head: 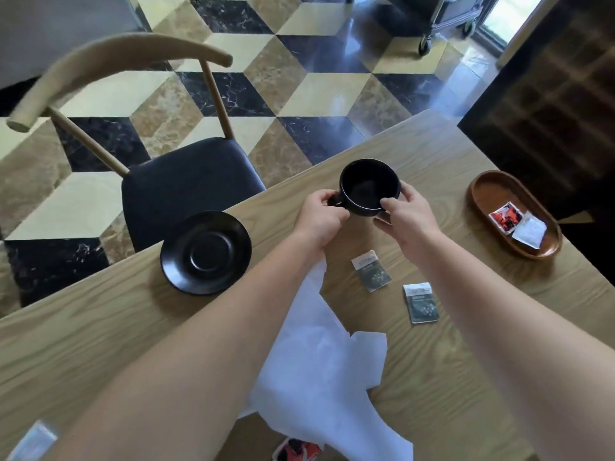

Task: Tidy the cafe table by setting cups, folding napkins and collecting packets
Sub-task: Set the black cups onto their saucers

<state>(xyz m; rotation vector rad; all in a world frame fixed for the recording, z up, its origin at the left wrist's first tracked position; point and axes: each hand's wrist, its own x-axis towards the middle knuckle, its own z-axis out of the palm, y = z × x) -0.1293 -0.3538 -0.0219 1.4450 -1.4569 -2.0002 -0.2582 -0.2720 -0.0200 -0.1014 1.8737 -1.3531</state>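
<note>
The left hand point(317, 216) pinches the handle of the black cup point(369, 187), and the right hand point(407, 214) grips its near right rim, holding it above the wooden table point(100, 334). A black saucer point(205, 251) lies to the left, napkins point(319, 367) near, two dark packets point(371, 270) between the forearms, and a wooden tray point(482, 191) holding packets to the right. A chair point(186, 188) stands on the patterned floor point(293, 84) beyond.

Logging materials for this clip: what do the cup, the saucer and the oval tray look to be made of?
Cup and saucer: probably glazed ceramic, black, satin finish with soft highlights on the rims. Oval tray: looks like dark-stained wood with visible grain and a slight sheen, though a moulded imitation cannot be ruled out.
</note>
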